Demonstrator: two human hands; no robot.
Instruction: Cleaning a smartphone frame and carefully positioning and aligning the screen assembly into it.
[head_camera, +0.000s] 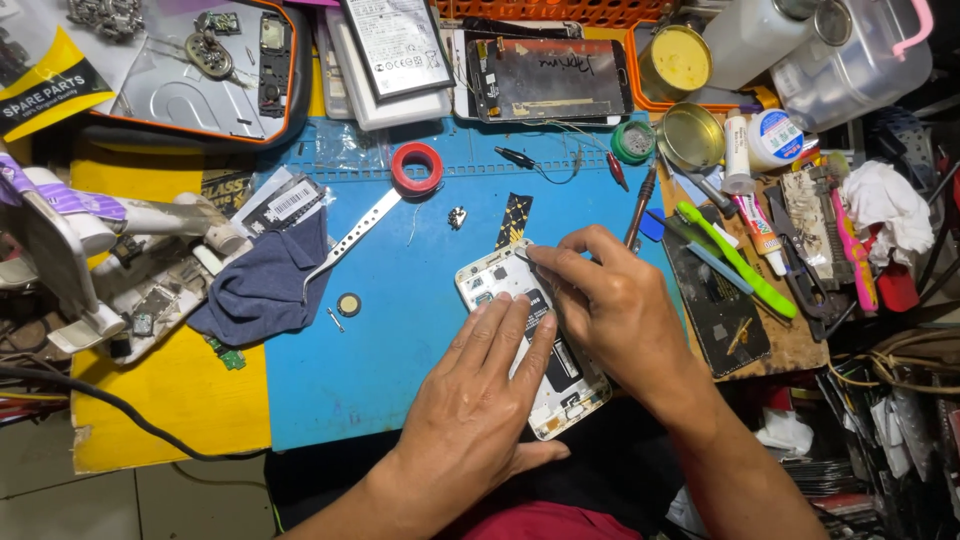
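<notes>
Left hand (478, 400), right hand (610, 305) pressing opened phone (500, 280) beneath.

A single head-worn view looks steeply down, from close above, at a blue work mat (400, 330) on a cluttered bench, facing away from the wearer; both forearms enter from the bottom edge, the mat fills the middle, and tools and parts crowd the top and right edges

Opened phone (497, 280) on work mat (400, 350)
</notes>
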